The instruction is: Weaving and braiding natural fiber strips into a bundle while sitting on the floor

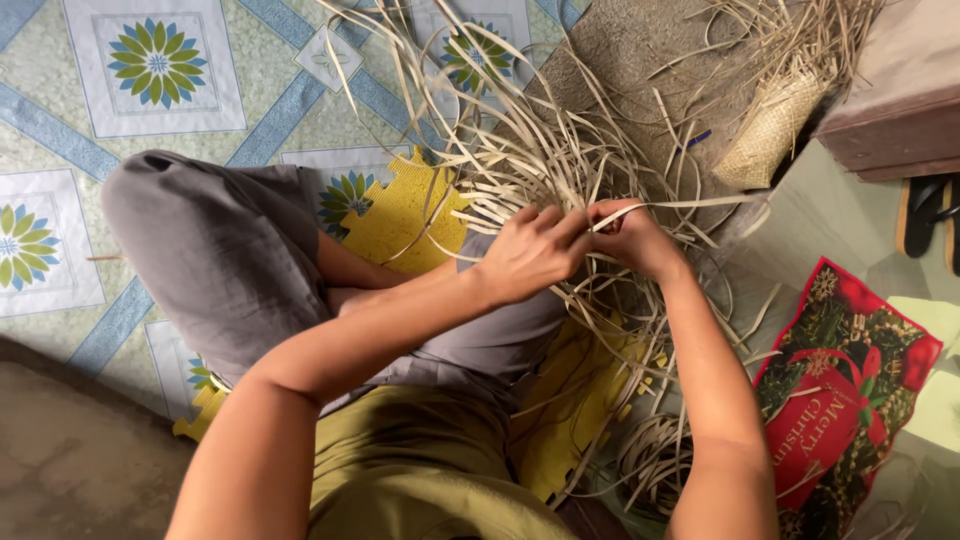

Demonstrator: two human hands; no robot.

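I sit cross-legged on the floor with a loose mass of pale straw strips (560, 150) spreading out in front of my knees. My left hand (528, 250) and my right hand (628, 236) meet at the middle of the bundle. Both hands pinch thin strips between thumb and fingers, close to each other, almost touching. Several strips run from my fingers up and to the right. The part of the weave under my hands is hidden.
A small woven basket piece (768, 130) lies at the upper right by a low wooden ledge (900, 100). A red festive bag (840, 390) lies at the right. A yellow foam mat (400, 215) is under me on a patterned floor (150, 70). Dark sandals (925, 210) sit at the far right.
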